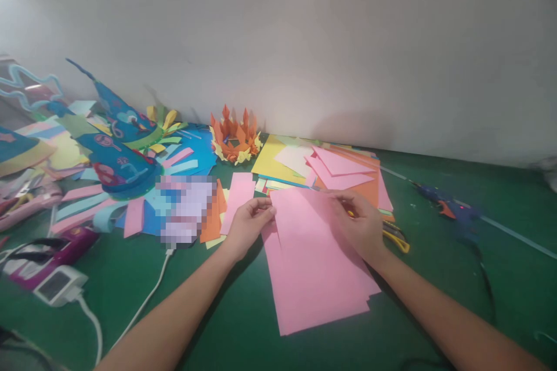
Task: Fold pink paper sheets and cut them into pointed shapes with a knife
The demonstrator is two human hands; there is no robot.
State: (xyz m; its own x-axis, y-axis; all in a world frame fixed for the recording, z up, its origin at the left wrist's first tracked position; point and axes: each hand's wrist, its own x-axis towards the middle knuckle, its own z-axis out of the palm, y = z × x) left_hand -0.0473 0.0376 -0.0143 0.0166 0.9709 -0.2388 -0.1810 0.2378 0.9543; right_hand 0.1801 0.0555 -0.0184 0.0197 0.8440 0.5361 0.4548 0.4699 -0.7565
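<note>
left hand (248, 223): grip pinching pink paper stack (313, 266) at far-left edge | right hand (361, 225): on far-right corner, cannot tell grip | green table (217, 313): yellow cutter (398, 239) just right

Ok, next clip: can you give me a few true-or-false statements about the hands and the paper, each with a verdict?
1. The left hand pinches the upper left edge of the pink paper stack. True.
2. The right hand holds the blue glue gun. False: the glue gun lies apart, to the right; this hand rests on the pink paper stack.
3. The table has a green top. True.
4. The orange paper crown sits on the pink paper stack. False: it stands beyond it, by the back wall.
</note>
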